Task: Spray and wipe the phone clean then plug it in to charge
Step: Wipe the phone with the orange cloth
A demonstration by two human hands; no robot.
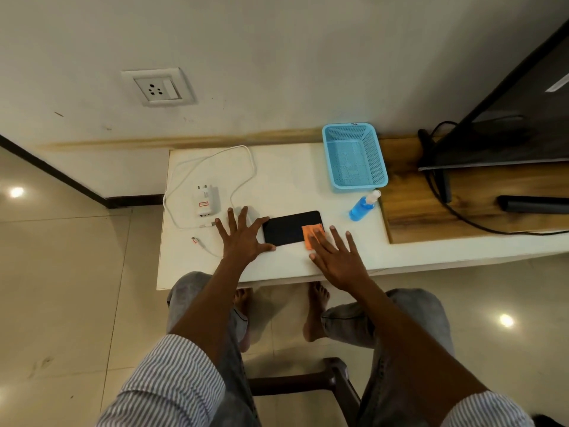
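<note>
A black phone (289, 227) lies flat on the white table (289, 180). My left hand (243, 238) rests flat with spread fingers at the phone's left end, thumb and forefinger against its edges. My right hand (337, 257) presses an orange cloth (309, 235) onto the phone's right end with straight fingers. A blue spray bottle (363, 206) lies on its side to the right of the phone. The white charger (207, 201) with its white cable (215, 163) lies to the left; the cable's plug end (195, 241) is near my left hand.
A wall socket (158, 87) sits above the table's left side. A blue mesh basket (354, 157) stands at the back. To the right are a wooden board (431, 208), a dark screen (508, 118) and black cords (462, 217). A chair (308, 380) is under me.
</note>
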